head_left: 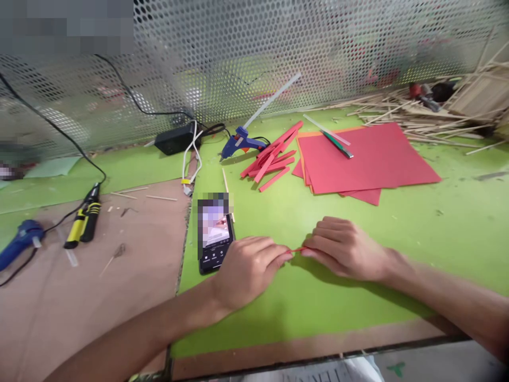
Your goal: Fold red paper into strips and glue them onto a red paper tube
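Between my two hands a thin red paper strip (298, 249) spans a short gap above the green tabletop. My left hand (254, 265) is closed, pinching one end between thumb and fingers. The other end is in the closed fingers of my right hand (345, 249); most of the strip is hidden inside the hands. Right beside my left hand lies a phone (214, 252) with its screen lit. Beyond the hands is a loose pile of folded red strips (272, 159). Red paper sheets (374, 164) lie stacked to its right, with a green cutter knife (337, 144) on top.
A blue glue gun (242, 144) with a long glue stick stands behind the phone. Near it sit a black power box (175, 139) and a white cable (185, 164). Yellow-black pliers (83, 220) and another blue glue gun (22, 241) lie left. Thin wooden sticks (397, 119) heap at back right.
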Demonstrator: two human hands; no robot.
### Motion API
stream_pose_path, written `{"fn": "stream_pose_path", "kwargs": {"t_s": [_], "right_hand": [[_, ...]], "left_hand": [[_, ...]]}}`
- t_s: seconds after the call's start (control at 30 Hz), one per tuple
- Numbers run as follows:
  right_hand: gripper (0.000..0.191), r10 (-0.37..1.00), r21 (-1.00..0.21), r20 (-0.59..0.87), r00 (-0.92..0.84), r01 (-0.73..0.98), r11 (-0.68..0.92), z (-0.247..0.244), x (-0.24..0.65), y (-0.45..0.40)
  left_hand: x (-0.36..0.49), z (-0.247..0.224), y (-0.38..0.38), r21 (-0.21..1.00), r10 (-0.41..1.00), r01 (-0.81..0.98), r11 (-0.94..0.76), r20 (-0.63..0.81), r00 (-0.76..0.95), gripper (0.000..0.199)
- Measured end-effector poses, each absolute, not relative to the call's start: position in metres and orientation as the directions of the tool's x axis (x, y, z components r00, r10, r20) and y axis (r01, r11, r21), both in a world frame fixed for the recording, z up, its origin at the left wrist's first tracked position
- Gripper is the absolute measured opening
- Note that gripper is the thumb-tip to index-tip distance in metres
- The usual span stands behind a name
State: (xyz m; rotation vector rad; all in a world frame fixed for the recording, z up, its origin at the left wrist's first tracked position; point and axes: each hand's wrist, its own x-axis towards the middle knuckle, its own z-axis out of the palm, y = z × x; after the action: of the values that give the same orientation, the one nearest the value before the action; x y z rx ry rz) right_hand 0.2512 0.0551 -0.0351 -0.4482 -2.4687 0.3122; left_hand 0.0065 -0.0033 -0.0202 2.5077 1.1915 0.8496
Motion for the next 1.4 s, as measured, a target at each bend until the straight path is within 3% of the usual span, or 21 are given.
{"fn": "stream_pose_path", "kwargs": {"t_s": [0.2,0.37,0.6,0.9,1.03,1.17,1.4], "right_hand": [[0.021,0.410,-0.465,0.521,-0.748,0.154,0.872,-0.030,0.258,0.061],[0.020,0.469,-0.631,0.418,-0.778,0.123,0.766,-0.022,0.261,0.066],[0.020,0.529,-0.708,0.414,-0.741,0.103,0.699,-0.018,0.258,0.065],[0.023,0.554,-0.779,0.354,-0.754,0.090,0.621,-0.016,0.256,0.065],[0.024,0.499,-0.713,0.376,-0.781,0.100,0.694,-0.020,0.254,0.064],[0.025,0.394,-0.607,0.403,-0.826,0.081,0.791,-0.025,0.252,0.058],[0.026,0.314,-0.502,0.409,-0.857,0.076,0.861,-0.028,0.249,0.051]], "left_hand": [[0.002,-0.008,0.004,0.534,0.773,0.564,-0.630,0.361,0.522,0.018],[0.000,-0.003,0.005,0.677,0.836,0.533,-0.508,0.239,0.493,0.023],[-0.002,-0.002,0.008,0.808,0.895,0.489,-0.329,0.100,0.436,0.027],[-0.001,0.003,0.007,0.839,0.895,0.472,-0.271,0.039,0.444,0.033],[0.000,0.001,0.008,0.763,0.875,0.561,-0.320,0.011,0.484,0.031],[0.003,-0.007,0.006,0.637,0.814,0.589,-0.498,0.107,0.572,0.015],[0.008,-0.013,-0.006,0.534,0.723,0.533,-0.657,0.244,0.646,0.022]]}}
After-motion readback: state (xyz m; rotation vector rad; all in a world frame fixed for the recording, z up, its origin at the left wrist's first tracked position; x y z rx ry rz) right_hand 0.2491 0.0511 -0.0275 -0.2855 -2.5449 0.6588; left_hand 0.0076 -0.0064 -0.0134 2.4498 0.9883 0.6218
